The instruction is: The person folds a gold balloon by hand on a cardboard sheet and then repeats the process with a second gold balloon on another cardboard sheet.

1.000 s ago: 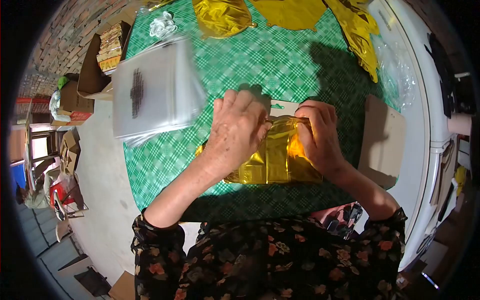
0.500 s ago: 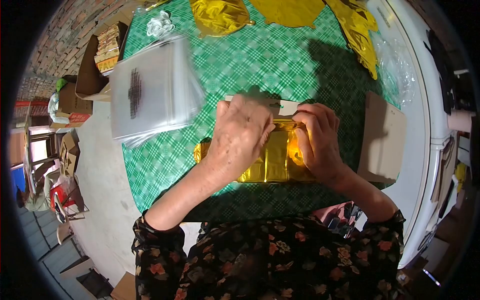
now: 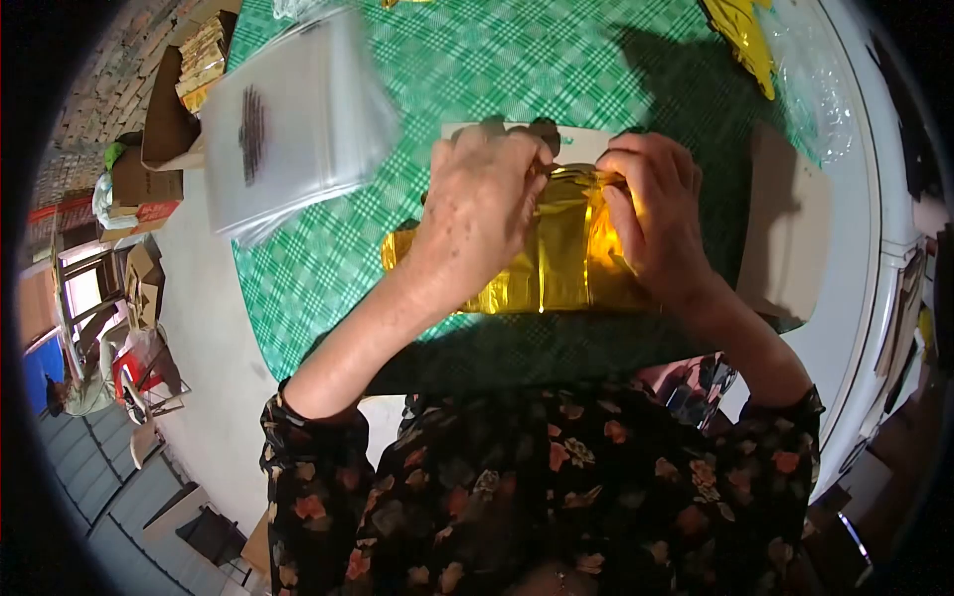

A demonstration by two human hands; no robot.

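Observation:
Folded gold foil point(image 3: 556, 260) lies near the front edge of the green checked table, shiny and creased. My left hand point(image 3: 482, 194) pinches the foil's upper edge from the left, its fingertips partly hidden behind the knuckles. On the right, my right hand point(image 3: 656, 209) has its fingers curled over the same upper edge, with the thumb on the near side. A pale card point(image 3: 586, 147) shows just beyond the foil, between my hands. At the left, a bit of gold foil sticks out past my left wrist.
A stack of clear plastic bags point(image 3: 298, 129) lies on the table point(image 3: 467, 60) at the left. Another pale board point(image 3: 780, 228) rests at the right edge. More gold foil point(image 3: 743, 45) and crumpled clear plastic point(image 3: 810, 79) are at the back right. Cardboard boxes point(image 3: 144, 189) stand at the far left.
The view has tilted, so the table and foil appear higher in it. My hands have spread slightly apart along the foil's upper edge, both keeping their grip.

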